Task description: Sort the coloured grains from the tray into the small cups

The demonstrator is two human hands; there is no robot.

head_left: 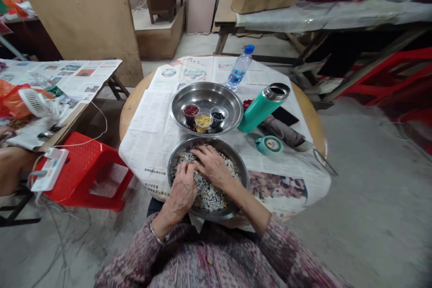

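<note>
Both hands are in a steel bowl [248, 184] of mixed white, black and yellow grains [211, 193]. My left hand [184, 191] is at the left of the bowl, its fingers bent and close together over the grains; whatever they pinch is too small to make out. Lying across the middle, my right hand [216, 168] has its fingers stretched out and a little apart on the grains. The fingertips of the two hands nearly meet. Behind stands a wider steel basin [209, 90] with small cups of red beans [191, 110], yellow beans [203, 120] and black beans [218, 116].
Newspaper [148, 121] covers the round table. To the right are an uncapped green thermos [259, 110], its lid [270, 144], a water bottle [239, 68], a dark phone [286, 116] and a grey umbrella-like bundle [283, 132]. A red stool [91, 166] carries a power strip [50, 168] at left.
</note>
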